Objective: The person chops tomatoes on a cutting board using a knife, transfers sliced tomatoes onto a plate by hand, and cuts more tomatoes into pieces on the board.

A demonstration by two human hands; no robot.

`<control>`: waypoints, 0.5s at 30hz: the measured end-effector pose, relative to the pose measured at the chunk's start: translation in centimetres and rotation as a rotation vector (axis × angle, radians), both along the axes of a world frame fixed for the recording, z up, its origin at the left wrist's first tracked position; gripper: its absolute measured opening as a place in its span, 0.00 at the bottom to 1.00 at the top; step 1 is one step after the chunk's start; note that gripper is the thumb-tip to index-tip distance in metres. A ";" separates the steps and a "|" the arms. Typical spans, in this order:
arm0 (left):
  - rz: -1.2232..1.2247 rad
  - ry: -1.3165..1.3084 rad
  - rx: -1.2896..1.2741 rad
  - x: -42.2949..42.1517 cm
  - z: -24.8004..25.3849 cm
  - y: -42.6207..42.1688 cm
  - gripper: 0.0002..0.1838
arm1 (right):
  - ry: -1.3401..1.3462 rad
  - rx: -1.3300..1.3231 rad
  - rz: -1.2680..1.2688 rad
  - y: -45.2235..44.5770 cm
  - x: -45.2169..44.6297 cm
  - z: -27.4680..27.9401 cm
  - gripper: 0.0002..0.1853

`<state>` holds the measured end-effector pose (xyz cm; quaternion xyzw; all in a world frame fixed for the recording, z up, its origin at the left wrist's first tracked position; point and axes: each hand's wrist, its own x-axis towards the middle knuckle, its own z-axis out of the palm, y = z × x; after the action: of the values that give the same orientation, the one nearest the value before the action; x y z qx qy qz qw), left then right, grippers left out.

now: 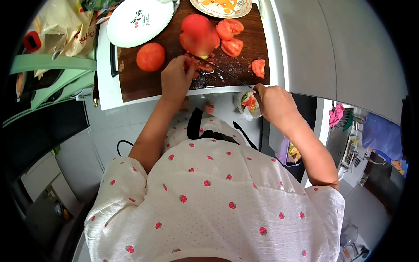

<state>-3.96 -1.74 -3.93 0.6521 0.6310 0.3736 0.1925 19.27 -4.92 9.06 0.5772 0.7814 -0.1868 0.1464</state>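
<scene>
My right hand is closed round the handle of a knife. Its dark, thin blade slants up and left over a wooden cutting board, its tip among cut tomato bits. Beside those bits, my left hand has its fingers pinched on a tomato piece, partly hidden by them. A whole tomato rests left of that hand. Just beyond the blade is a large red tomato mass, partly blurred. Cut tomato pieces lie to its right, and a single wedge sits near the right edge.
A white plate overlaps the board's far left, and a cartoon plate its far edge. Below the counter edge stands a bin with scraps. At left are a green rack and plastic bags. Grey cabinetry rises at right.
</scene>
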 end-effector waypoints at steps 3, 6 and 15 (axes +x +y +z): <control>0.003 -0.004 -0.010 -0.1 -0.1 -0.1 0.08 | 0.031 -0.046 -0.052 0.6 0.2 0.0 0.06; 0.011 -0.023 -0.030 -0.6 -0.1 0.1 0.07 | 0.183 -0.171 -0.242 1.1 0.8 -0.4 0.07; -0.019 0.023 -0.055 -1.2 -0.9 0.5 0.07 | 0.142 -0.071 -0.213 -1.0 0.8 -0.3 0.07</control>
<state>-5.21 -1.22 -4.80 0.6568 0.6368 0.3468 0.2067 20.05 -5.90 8.73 0.6366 0.7170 -0.2694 0.0904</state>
